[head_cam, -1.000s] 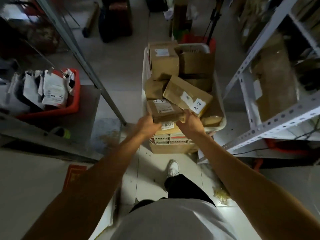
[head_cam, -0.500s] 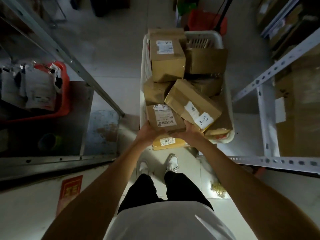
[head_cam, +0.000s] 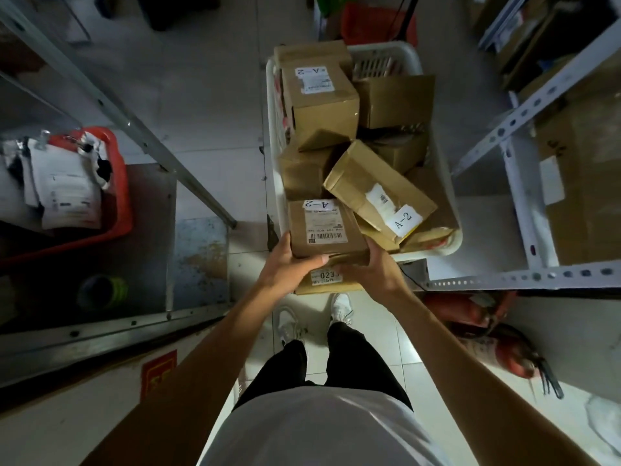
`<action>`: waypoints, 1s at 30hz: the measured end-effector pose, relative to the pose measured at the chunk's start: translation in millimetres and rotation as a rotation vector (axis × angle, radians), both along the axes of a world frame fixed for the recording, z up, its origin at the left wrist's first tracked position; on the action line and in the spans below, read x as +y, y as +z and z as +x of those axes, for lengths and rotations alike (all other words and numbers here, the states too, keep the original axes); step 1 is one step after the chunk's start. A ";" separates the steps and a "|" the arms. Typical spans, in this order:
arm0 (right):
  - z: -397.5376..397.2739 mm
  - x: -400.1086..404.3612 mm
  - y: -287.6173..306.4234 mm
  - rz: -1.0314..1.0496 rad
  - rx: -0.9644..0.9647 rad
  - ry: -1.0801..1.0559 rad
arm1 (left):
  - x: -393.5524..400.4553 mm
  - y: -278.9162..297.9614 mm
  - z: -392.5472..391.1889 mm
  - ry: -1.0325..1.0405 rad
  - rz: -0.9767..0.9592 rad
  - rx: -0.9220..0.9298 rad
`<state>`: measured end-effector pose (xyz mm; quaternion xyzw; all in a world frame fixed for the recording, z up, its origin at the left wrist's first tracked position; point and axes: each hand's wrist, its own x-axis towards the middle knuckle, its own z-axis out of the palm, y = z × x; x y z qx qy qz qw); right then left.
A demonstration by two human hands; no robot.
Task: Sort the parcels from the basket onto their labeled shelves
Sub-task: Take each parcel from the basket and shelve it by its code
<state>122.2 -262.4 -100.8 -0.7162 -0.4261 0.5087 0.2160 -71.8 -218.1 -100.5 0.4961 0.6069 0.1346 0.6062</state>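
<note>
Both hands, left and right, now clasp the A-2 parcel, lifted and tipped label-up since a second ago, above the basket's near end: read, ready for shelving.

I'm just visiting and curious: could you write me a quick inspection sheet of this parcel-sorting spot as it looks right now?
Surface: tiled floor, aisle between shelves.
Job's things: white basket heaped with cardboard parcels; held parcel, tilted parcel and rear parcel each marked A-2; a box labelled 0233 below the held one.
Clutter: red bin of mail bags on the left shelf; red extinguisher on the floor.
Grippers: left hand and right hand grip the held parcel.
Cables: thin black cable beside the basket.
Surroundings: white shelf on the right, dim light.
</note>
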 end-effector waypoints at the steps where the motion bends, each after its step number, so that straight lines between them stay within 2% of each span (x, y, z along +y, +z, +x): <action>1: -3.1 -3.7 2.9 0.012 -0.004 -0.013 | -3.0 -0.5 -3.0 0.007 0.006 -0.002; 11: -24.8 -23.2 17.3 0.125 -0.080 0.002 | -28.5 11.2 -25.6 0.064 0.248 -0.048; 18: -42.6 -33.8 -10.6 0.031 -0.115 0.091 | -47.1 -14.5 -37.0 0.031 0.205 0.007; 22: -49.9 -38.2 -17.1 0.092 -0.161 0.134 | -47.2 -22.1 -41.4 -0.012 0.191 -0.001; 25: -49.7 -33.0 -19.8 0.106 -0.196 0.177 | -26.7 -21.4 -43.8 -0.077 0.258 0.101; 30: -40.4 -22.4 -27.8 0.118 -0.213 0.192 | 53.4 -15.7 -33.7 -0.305 0.409 0.420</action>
